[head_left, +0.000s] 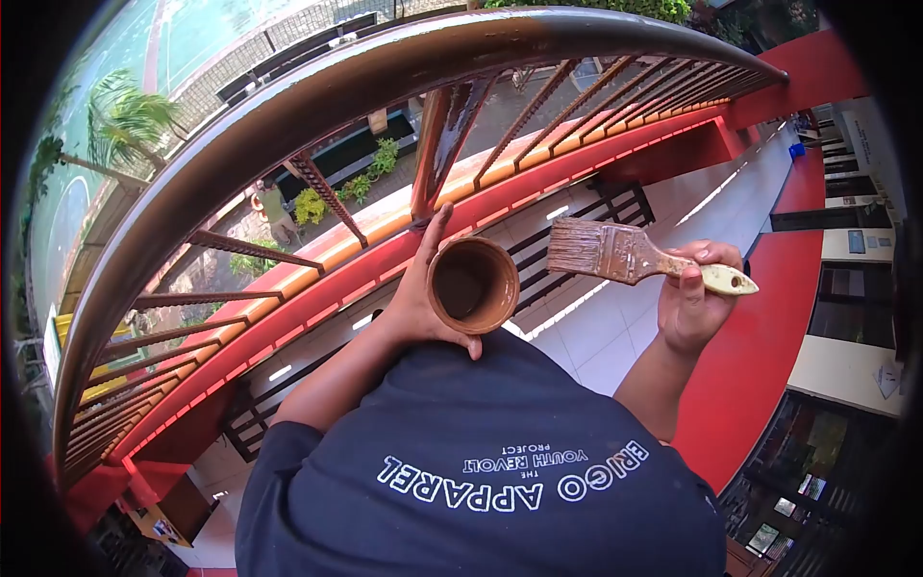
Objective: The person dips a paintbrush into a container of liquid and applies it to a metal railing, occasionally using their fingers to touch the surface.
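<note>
A brown-stained cup point(473, 285) with dark liquid inside rests in my left hand point(415, 300), whose thumb and fingers wrap round its side. My right hand point(696, 304) pinches the pale handle of a wide paintbrush point(615, 252). The bristles point left towards the cup, coated in brown, and do not touch it. Beyond the cup stands a glossy brown post point(447, 144) of the railing; a fingertip of my left hand is close to its base. The brown handrail point(385, 53) curves above it.
Twisted bars point(332, 197) stand on an orange and red ledge point(317, 298) ahead. Dark slatted benches point(586, 231) lie beyond my arms on a tiled floor point(615, 332). Plants point(310, 206) and a person point(277, 210) show below through the railing. A blue object point(796, 151) is at the right.
</note>
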A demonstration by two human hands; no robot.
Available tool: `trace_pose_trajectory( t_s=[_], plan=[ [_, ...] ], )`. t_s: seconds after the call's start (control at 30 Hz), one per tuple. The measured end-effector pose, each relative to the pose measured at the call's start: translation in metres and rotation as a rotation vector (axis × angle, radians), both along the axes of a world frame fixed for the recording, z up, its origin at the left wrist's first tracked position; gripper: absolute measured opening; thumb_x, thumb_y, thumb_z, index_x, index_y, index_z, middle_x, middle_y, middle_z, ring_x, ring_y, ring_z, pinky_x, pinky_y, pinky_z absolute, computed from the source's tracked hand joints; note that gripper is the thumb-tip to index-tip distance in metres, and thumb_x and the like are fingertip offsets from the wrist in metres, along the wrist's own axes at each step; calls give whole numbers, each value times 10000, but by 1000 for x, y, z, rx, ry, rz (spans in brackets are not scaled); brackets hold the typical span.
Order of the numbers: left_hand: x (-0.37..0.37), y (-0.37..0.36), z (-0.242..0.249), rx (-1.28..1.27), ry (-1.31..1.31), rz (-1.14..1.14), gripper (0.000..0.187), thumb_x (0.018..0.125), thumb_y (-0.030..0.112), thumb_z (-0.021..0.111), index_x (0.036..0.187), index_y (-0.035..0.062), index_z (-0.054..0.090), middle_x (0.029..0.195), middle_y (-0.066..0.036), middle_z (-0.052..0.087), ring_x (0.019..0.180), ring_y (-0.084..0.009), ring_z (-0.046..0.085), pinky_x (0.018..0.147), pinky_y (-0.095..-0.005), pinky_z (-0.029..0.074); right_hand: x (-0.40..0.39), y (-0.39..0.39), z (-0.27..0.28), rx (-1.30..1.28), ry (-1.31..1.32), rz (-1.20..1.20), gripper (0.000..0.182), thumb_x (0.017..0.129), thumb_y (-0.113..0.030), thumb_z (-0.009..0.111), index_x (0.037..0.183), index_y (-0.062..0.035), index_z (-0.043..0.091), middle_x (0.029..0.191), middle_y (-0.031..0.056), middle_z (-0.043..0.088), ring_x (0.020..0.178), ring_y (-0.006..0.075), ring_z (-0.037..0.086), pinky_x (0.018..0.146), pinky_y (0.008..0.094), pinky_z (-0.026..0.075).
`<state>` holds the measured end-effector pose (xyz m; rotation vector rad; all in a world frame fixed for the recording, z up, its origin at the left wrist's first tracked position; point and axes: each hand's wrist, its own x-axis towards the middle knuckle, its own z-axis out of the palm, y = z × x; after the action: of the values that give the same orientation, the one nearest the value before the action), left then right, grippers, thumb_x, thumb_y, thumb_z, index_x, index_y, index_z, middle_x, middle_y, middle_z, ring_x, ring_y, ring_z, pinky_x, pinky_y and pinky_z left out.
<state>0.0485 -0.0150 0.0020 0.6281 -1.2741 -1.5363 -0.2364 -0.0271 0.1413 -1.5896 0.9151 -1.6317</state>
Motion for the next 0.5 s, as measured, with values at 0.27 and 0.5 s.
trace_pose_trajectory(
  t_s=[0.27, 0.5],
  plan=[
    [-2, -8, 2, -146, 55, -10, 1669, 346, 497, 978, 1525, 54, -118, 1315, -142, 539, 1249, -240, 526, 1092, -417, 351, 16, -3, 10, -19, 29, 112, 264, 919, -159, 670, 1065, -51, 479, 937, 141, 603, 872, 194, 628, 832, 303, 512],
    [-14, -3, 13, -170, -104, 33, 1451, 542, 208, 967, 1543, 116, -79, 1300, -146, 557, 1202, -251, 566, 1055, -410, 414, 29, -4, 25, -84, 163, 176, 296, 846, -105, 728, 1000, -28, 488, 859, 156, 623, 787, 202, 646, 732, 290, 532]
  ],
)
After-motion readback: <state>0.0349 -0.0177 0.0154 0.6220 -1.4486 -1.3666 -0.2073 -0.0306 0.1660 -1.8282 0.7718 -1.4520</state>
